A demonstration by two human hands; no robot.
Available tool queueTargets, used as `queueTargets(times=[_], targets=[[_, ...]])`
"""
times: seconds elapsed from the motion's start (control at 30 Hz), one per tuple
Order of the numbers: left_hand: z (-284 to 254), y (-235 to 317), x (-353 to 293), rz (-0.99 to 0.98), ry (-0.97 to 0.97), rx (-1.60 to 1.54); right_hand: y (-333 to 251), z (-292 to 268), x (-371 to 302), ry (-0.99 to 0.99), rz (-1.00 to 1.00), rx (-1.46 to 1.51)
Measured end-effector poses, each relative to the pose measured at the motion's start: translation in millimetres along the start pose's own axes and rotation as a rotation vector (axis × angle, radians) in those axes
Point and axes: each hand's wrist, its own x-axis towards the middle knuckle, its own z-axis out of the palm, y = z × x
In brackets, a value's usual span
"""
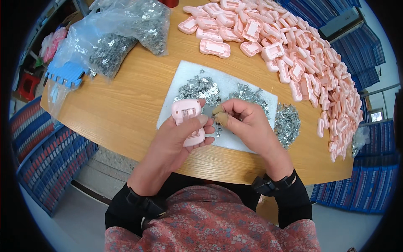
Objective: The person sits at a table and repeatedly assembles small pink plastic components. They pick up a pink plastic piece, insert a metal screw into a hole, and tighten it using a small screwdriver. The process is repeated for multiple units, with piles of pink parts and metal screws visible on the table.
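My left hand point(170, 136) is wrapped round a pale pink plastic casing point(180, 106), its thumb lying across the middle of the piece. A recessed window shows in the casing's face. Close beside it, my right hand point(258, 128) pinches thumb and forefinger together, both capped with tan finger cots point(221, 119). Whatever sits between those fingertips is too small to make out. Under both hands lies a white foam sheet point(187, 70), bearing one heap of small shiny metal pieces point(198, 88) at left and another heap point(252, 95) at right.
A third metal heap point(288, 124) lies right of the foam on the wooden table point(138, 105). Many pink casings point(298, 69) are piled along the far right. Clear bags of metal pieces point(113, 50) and a blue foam mat piece point(67, 74) occupy the far left. Blue racks point(50, 155) flank the table.
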Motion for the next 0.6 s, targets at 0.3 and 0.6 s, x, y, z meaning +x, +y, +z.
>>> queueTargets(times=[0.3, 0.6], targets=[[10, -1, 2, 0.059, 0.058, 0.099, -10, -3, -5, -0.005, -0.077, -0.1], [9, -2, 4, 0.146, 0.098, 0.191, 1, 3, 4, 0.062, -0.045, 0.06]])
